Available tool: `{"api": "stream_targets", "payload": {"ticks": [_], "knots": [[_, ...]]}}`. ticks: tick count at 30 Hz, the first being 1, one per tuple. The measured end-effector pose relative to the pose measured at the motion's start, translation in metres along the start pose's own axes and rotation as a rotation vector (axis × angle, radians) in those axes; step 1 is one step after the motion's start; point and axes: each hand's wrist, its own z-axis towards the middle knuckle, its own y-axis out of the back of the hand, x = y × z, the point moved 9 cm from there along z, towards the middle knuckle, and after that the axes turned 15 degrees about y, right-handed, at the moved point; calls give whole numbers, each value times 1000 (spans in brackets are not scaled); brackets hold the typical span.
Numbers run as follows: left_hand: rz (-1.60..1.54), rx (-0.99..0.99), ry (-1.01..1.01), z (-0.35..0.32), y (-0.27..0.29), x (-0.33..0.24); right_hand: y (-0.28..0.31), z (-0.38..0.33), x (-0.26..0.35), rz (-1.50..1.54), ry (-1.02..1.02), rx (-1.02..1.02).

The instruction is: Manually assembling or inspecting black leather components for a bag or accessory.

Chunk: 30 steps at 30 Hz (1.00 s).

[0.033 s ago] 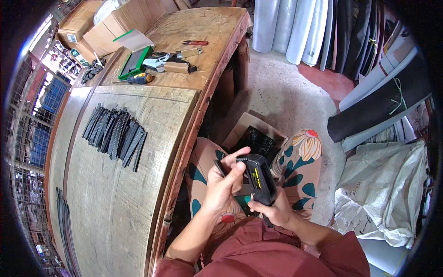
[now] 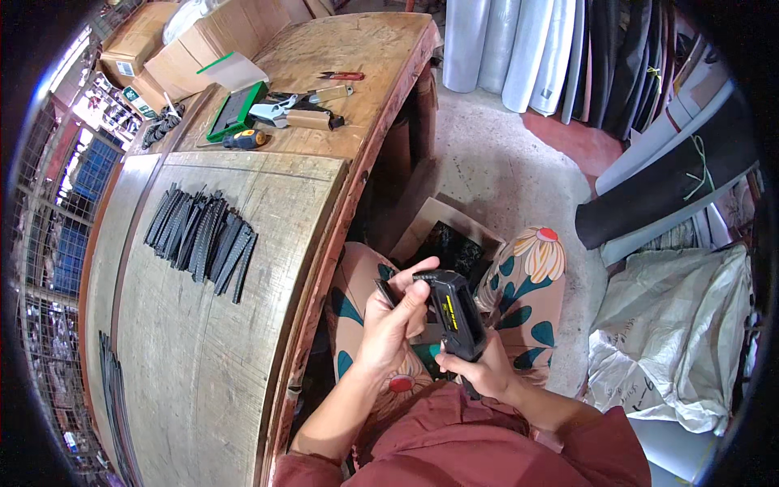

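Observation:
Over my lap, my right hand (image 2: 479, 365) is wrapped round a black hand tool with yellow print (image 2: 456, 312), which looks like a staple gun. Close to its upper end, my left hand (image 2: 393, 325) pinches a short black strip (image 2: 385, 294) between thumb and fingers. One end of a black strip (image 2: 423, 277) shows between my left thumb and the tool's nose; whether both ends are one bent strip I cannot tell. On the table to my left lies a pile of short black strips (image 2: 201, 235).
The wooden table (image 2: 219, 341) runs along my left. On it are long black strips (image 2: 114, 390), a green case (image 2: 235, 114), a yellow-black tool (image 2: 245, 140) and red-handled snips (image 2: 341, 75). An open carton (image 2: 422, 223) stands between my knees; rolls of sheeting (image 2: 503, 57) and a white sack (image 2: 665, 333) are right.

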Motion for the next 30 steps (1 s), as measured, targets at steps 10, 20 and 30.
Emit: {"api": "stream_targets", "payload": {"ticks": [10, 20, 30], "knots": [[-379, 229, 216, 23, -7, 23, 12, -10, -20, 64, -22, -38], [-335, 207, 212, 32, -6, 21, 23, -18, -19, 62, -12, -52], [-9, -114, 106, 42, 7, 18, 23, -24, -24, 53, -1, -63]]}}
